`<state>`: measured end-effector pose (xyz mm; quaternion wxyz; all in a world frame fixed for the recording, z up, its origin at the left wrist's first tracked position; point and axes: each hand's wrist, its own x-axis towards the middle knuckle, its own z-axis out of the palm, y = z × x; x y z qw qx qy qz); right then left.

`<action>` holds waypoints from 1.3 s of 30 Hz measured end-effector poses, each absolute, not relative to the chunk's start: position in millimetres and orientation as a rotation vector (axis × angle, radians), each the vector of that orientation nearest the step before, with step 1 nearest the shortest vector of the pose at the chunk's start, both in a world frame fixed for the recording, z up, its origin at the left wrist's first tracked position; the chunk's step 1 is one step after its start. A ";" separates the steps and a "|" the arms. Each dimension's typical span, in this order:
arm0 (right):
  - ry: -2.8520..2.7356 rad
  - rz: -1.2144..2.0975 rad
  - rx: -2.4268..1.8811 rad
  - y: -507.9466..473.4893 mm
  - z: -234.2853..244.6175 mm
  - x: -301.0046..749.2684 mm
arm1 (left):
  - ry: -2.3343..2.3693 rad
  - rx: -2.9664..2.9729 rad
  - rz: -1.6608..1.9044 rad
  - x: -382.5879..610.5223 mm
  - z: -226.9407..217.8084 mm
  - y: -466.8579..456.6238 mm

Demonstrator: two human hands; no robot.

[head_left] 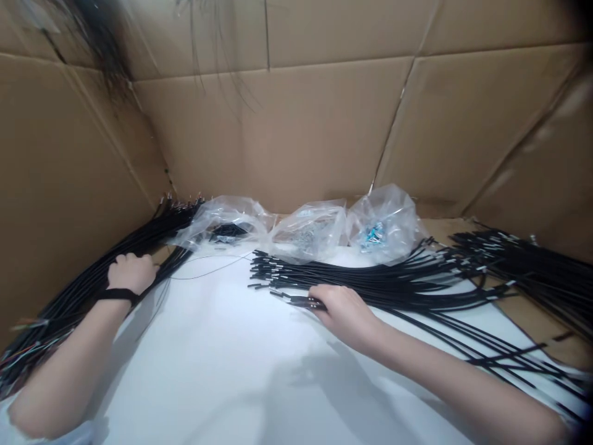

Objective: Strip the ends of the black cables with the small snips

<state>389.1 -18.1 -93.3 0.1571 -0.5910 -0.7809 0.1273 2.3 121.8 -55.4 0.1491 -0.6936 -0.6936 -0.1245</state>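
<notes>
Black cables (393,284) lie center-right on white surface (222,371); right hand (343,312), extended from lower right, pinches a few near their tips. Left hand (132,273), knuckles up, curls over left cable bundle (152,238); can't tell if gripping.

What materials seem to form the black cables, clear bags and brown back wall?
Long black cables: perhaps matte rubber or plastic outside; dull, smoothly curving. Clear bags: likely thin glossy plastic; see-through, bright creases. Brown back wall: apparently matte cardboard, given its fold lines.
</notes>
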 end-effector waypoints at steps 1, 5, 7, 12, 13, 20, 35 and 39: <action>-2.197 0.366 -1.769 -19.3 -103.2 392.2 | -1.939 -1.959 -0.359 15.0 -53.5 116.9; -2.099 0.481 -1.895 -22.0 -133.5 404.5 | -1.637 -2.211 -0.352 86.5 -61.2 92.6; -2.112 0.501 -1.912 -21.1 -145.3 406.9 | -1.267 -2.665 -0.283 125.4 -78.7 79.0; -2.106 0.457 -1.861 -15.5 -158.7 410.0 | -0.990 -2.882 -0.158 184.4 -126.9 60.9; -2.086 0.463 -1.849 -14.8 -157.6 412.1 | -0.992 -2.880 -0.168 187.5 -131.2 61.0; -2.031 0.337 -1.653 -12.9 -131.5 432.3 | -1.228 -3.123 -0.421 176.8 -111.3 63.9; -2.015 0.261 -1.629 -32.5 -126.4 417.9 | -1.099 -2.968 -0.471 160.4 -60.5 78.6; -2.253 0.331 -1.836 -29.7 -146.7 402.2 | -1.183 -2.957 -0.493 159.2 -77.2 98.2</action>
